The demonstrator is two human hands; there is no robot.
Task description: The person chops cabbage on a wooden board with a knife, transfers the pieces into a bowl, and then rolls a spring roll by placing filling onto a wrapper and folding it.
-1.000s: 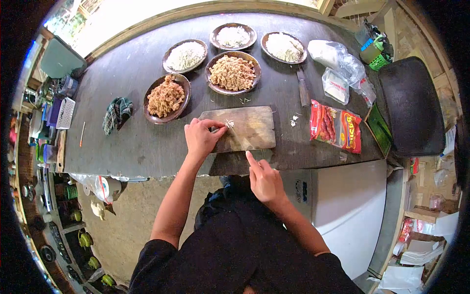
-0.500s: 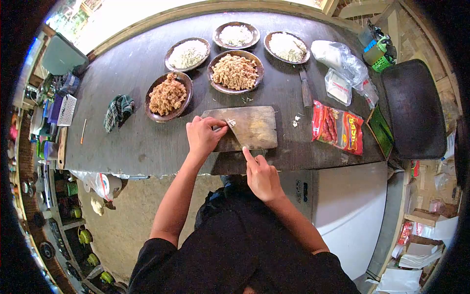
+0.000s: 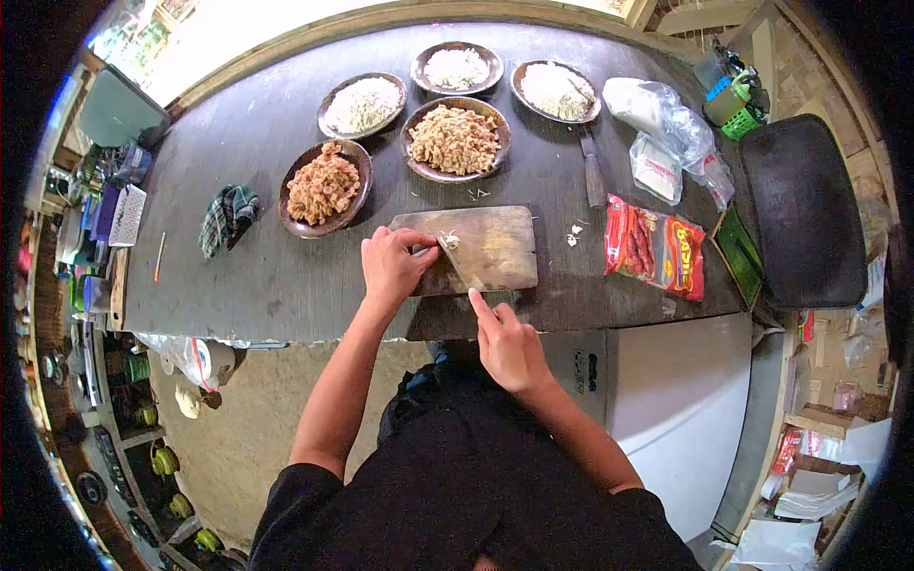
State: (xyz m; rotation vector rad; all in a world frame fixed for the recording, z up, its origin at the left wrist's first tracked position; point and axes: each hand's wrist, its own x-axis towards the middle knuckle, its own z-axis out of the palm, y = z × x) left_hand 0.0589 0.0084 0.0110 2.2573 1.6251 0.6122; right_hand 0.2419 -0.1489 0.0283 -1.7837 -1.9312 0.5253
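Observation:
A wooden cutting board [image 3: 500, 249] lies near the table's front edge. My left hand [image 3: 392, 264] rests on its left part, fingertips pinched on a small piece that I cannot make out. Closed round the handle of a knife, my right hand [image 3: 509, 347] is at the board's front edge. The knife's thin blade [image 3: 455, 265] points up and left, its tip beside my left fingertips. Small white cut bits [image 3: 451, 238] lie on the board by the blade.
Behind the board are plates of brown crumbly food [image 3: 455, 140] and plates of white shreds [image 3: 364, 106]. A second knife [image 3: 593, 176], a red packet [image 3: 655, 249] and plastic bags [image 3: 657, 114] lie right. A checked cloth [image 3: 229, 219] and a thin stick [image 3: 160, 257] lie left.
The knife blade has turned slightly and shows more of its side. My hands have barely moved. The whole view has shifted slightly.

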